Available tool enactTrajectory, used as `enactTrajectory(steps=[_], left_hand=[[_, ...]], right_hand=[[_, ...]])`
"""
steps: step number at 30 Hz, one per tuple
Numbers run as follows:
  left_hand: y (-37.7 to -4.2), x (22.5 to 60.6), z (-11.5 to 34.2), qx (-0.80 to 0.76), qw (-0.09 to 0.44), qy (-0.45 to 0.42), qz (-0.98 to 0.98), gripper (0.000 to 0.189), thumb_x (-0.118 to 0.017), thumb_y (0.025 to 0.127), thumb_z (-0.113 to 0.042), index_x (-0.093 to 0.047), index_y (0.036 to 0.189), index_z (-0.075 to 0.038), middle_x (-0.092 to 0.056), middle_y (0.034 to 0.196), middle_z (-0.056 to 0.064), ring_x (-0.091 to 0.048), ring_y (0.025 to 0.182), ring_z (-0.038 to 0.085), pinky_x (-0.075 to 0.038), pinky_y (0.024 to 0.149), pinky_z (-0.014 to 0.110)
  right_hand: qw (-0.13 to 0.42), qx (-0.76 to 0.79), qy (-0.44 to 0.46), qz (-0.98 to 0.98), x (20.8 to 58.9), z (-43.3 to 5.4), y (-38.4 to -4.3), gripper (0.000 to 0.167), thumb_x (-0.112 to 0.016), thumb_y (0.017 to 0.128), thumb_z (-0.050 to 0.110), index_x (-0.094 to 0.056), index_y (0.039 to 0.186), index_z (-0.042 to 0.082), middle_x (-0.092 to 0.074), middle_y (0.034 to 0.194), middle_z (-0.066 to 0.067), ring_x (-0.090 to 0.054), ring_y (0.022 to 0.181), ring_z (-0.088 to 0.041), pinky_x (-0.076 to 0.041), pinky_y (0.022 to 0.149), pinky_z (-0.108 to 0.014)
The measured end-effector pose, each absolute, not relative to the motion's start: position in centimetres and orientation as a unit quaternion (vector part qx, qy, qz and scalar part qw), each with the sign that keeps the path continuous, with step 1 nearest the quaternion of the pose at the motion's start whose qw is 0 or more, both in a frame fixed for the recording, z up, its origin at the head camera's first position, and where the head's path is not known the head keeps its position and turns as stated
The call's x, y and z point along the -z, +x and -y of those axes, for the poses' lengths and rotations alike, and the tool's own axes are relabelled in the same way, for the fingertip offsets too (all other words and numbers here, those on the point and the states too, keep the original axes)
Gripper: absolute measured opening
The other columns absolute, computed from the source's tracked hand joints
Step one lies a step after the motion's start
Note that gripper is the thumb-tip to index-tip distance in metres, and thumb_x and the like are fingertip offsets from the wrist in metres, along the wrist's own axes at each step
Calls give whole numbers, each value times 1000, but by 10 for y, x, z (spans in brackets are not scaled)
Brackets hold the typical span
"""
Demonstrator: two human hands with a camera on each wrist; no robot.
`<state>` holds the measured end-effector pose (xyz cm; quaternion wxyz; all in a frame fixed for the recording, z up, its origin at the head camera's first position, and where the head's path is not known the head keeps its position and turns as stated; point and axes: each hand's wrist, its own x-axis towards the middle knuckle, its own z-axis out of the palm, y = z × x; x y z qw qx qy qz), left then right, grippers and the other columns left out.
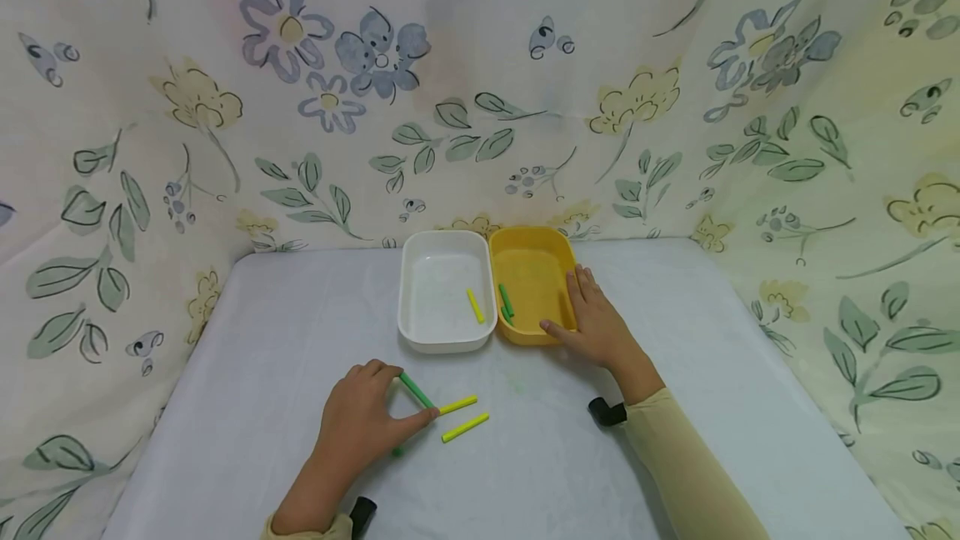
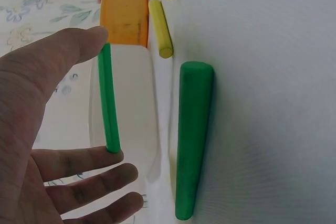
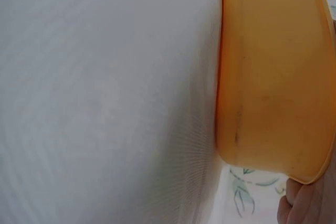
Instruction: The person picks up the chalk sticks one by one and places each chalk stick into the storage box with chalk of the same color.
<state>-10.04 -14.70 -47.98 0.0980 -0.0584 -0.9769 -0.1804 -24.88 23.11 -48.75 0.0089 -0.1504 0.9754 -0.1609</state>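
Observation:
My left hand pinches a slim green stick end to end between thumb and forefinger; the other fingers spread free in the left wrist view. Below that hand, a second green stick lies on the cloth, mostly hidden in the head view. Two yellow sticks, a nearer one and a farther one, lie just right of the left thumb. My right hand rests at the right front corner of the yellow container, fingers straight along its side and thumb on the front rim.
A white container stands against the yellow one's left side, with one yellow stick inside. Green sticks lie in the yellow container. White cloth covers the table, and a floral curtain rises right behind the containers.

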Motion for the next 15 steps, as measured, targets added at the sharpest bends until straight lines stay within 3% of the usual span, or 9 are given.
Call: enactTrajectory(steps=[15], left_hand=[[-105, 474, 145, 191, 113, -69, 973, 78, -88, 68, -73, -79, 109, -7, -75, 108, 6, -69, 100, 28, -59, 83, 46]], right_hand=[[2, 161, -155, -975, 487, -231, -247, 115, -47, 96, 81, -4, 170, 5, 3, 180, -15, 0, 168, -34, -14, 134, -55]])
